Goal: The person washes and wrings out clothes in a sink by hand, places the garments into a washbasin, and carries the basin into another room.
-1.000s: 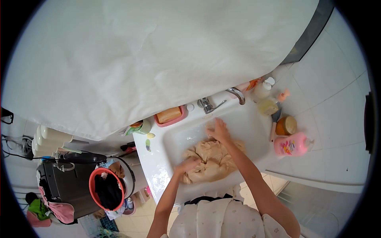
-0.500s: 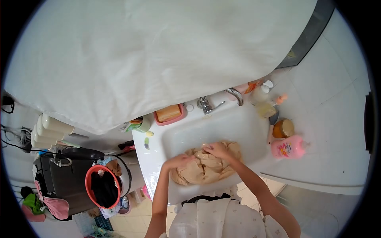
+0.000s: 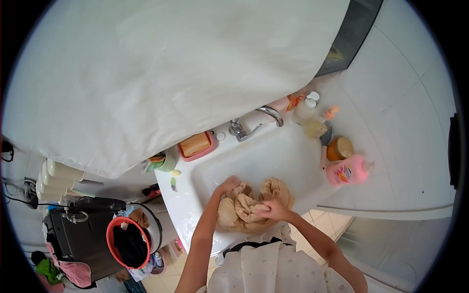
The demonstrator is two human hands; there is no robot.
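Wet beige cloth [image 3: 237, 215] lies bunched and twisted in the white sink [image 3: 312, 161]. My right hand [image 3: 275, 210] has its fingers closed on a fold at the near right of the bundle. At the far left of the bundle, my left hand [image 3: 229, 184] grips its upper edge, with the fingertips partly hidden by folds. The cloth's kind, garment or sheet, cannot be made out.
Behind the sink stands a chrome faucet [image 3: 239, 131], with a pink soap dish [image 3: 196, 146] to its left. A pink bottle [image 3: 348, 171] and an amber jar [image 3: 339, 148] line the right rim. A red bucket [image 3: 111, 239] of dark clothes stands at left.
My right hand has drawn toward me and slightly right, pulling the cloth into a tighter twist. My left hand has shifted up to the cloth's far edge. The view has turned slightly.
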